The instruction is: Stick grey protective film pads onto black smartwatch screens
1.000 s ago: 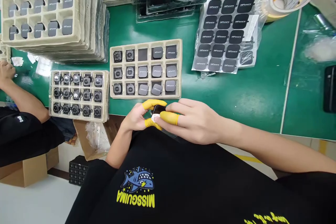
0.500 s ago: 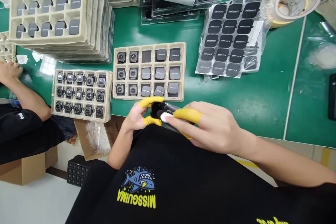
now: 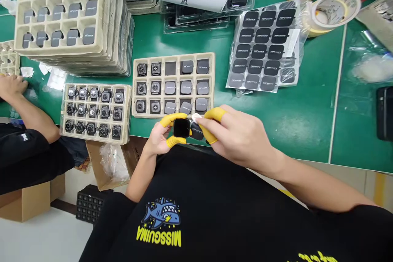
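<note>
My left hand (image 3: pixel 162 133), with yellow finger cots, holds a black watch face (image 3: pixel 181 127) by its edges, its dark screen upward. A dark square film (image 3: pixel 197 130) with pale lettering lies just right of the watch. My right hand (image 3: pixel 235 133), also in yellow cots, pinches a small white wad (image 3: pixel 196 118) above that film. Right behind my hands is a cream tray (image 3: pixel 174 58) with watches in its left columns and dark lettered squares in the others; one slot in the back row shows only a dark base.
A second tray (image 3: pixel 129 110) of watches stands to the left, before a tall tray stack (image 3: pixel 115 20). Lettered film sheets (image 3: pixel 254 59) and tape rolls (image 3: pixel 353 6) lie at the right. Another person's arm (image 3: pixel 32 112) rests at far left.
My right hand has moved slightly back and away from the watch, lifting the white wad off it. The watch screen now faces up more fully in my left hand.
</note>
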A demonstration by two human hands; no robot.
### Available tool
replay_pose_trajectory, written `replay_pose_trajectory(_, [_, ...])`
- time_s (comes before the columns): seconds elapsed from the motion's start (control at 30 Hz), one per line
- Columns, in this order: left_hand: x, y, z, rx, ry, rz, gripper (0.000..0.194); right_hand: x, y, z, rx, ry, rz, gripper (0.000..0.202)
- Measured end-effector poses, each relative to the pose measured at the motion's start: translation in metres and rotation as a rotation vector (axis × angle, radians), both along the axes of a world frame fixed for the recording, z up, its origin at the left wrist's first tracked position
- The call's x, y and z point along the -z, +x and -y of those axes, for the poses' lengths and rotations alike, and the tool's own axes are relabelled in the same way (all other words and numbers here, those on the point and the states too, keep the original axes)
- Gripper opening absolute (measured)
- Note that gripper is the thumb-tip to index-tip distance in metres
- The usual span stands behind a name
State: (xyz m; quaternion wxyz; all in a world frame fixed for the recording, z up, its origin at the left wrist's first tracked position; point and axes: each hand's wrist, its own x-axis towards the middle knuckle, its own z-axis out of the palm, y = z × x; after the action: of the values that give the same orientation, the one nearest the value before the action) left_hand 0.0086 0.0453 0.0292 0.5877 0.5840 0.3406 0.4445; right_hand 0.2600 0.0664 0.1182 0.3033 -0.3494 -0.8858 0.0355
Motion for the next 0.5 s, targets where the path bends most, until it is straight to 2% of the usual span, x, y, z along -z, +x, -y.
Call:
replay_pose_trajectory(0.07, [-0.002, -0.001, 0.001, 0.000, -0.021, 0.041, 0.075, -0.006, 0.005, 0.004, -0.011, -0.016, -0.049, 0.027])
replay_pose_trajectory(0.17, [-0.004, -0.001, 0.000, -0.018, 0.016, 0.065, 0.074, -0.014, 0.005, 0.012, -0.113, -0.030, -0.044, 0.024])
replay_pose_trajectory(0.27, [-0.006, -0.001, -0.002, 0.005, 0.059, 0.041, 0.074, -0.015, -0.003, 0.015, -0.210, 0.003, -0.021, 0.023])
replay_pose_trajectory(0.37, [-0.006, -0.002, -0.004, 0.042, 0.096, -0.027, 0.077, -0.006, -0.014, 0.011, -0.195, 0.026, -0.048, 0.024])
replay_pose_trajectory(0.5, [-0.003, 0.000, -0.001, 0.007, 0.103, -0.025, 0.077, 0.007, -0.016, 0.001, -0.077, 0.047, -0.065, 0.024])
